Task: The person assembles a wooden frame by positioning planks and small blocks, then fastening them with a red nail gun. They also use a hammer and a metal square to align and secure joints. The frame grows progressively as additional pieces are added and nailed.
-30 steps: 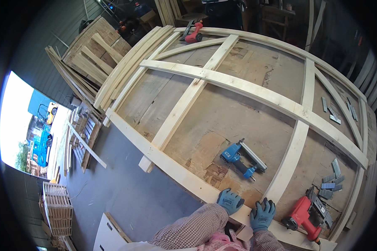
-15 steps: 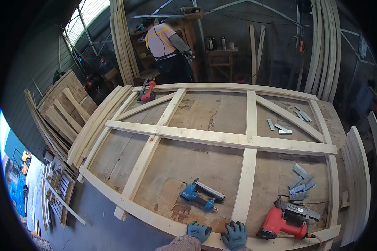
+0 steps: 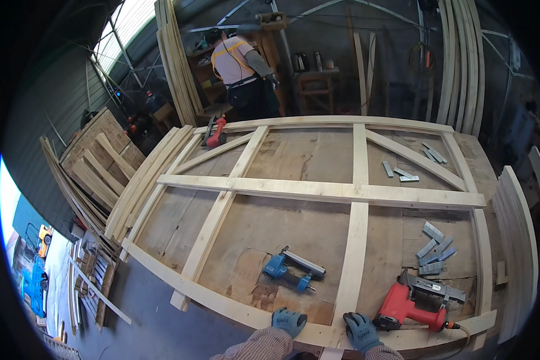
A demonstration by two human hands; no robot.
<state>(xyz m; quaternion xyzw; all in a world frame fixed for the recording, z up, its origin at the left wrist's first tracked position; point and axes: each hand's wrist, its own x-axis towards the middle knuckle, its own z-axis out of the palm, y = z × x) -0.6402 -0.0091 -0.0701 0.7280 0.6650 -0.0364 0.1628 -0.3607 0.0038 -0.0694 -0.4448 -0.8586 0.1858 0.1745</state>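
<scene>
1. Left hand (image 3: pixel 289 323): gloved in grey-blue, it rests on the near rail (image 3: pixel 240 310) of the wooden frame (image 3: pixel 360 159). The fingers bend over the wood. Whether the grip is clamped on the rail cannot be told.
2. Right hand (image 3: pixel 361 332): gloved alike, it lies on the same rail, beside the near end of the right crosspiece (image 3: pixel 351 258). The fingers point forward; whether this grip is apart or clamped cannot be told.
3. Frame position: it lies flat on the counter (image 3: pixel 288 222). A long middle rail (image 3: pixel 300 189) crosses the left crosspiece (image 3: pixel 210 237) and the right one. A diagonal brace (image 3: pixel 414 159) spans the far right corner.
4. Blue tool (image 3: pixel 291 270): it lies on its side on the counter, between the two crosspieces, ahead of the left hand.
5. Large red tool (image 3: pixel 396 306): it lies near the right hand, at the near right corner, with a hose attached.
6. Metal fastener strips (image 3: pixel 435 246): a loose group lies beyond the large red tool.
7. Small red tool (image 3: pixel 216 132): it sits at the far left corner.
8. Co-worker (image 3: pixel 237 63): this person stands beyond the counter.
</scene>
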